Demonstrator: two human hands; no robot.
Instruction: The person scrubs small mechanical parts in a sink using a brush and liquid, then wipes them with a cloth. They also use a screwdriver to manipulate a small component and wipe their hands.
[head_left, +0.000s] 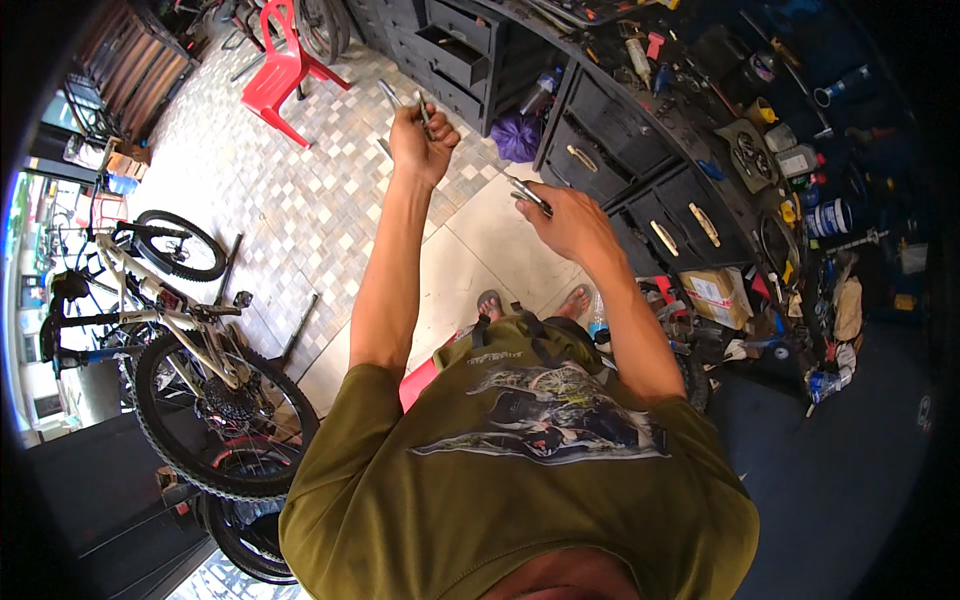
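Observation:
My left hand (425, 148) is raised over the tiled floor with its fingers closed round silver rod-like tools (388, 94). Their ends stick out above and beside the fist; their exact kind is unclear. To its right and a little lower, my right hand (572, 222) grips a slim silver hand tool (529, 194). A thin tip on this tool points up and left, toward the left hand. The two hands are apart, in front of the dark drawer cabinet (610, 130).
Bicycles, including a pale-framed one (205, 335), stand at the left. A red plastic chair (284, 75) is at the far left. The cluttered workbench (690, 150) runs along the right. A purple bag (516, 138) lies by the cabinet, and one drawer (452, 55) is pulled out.

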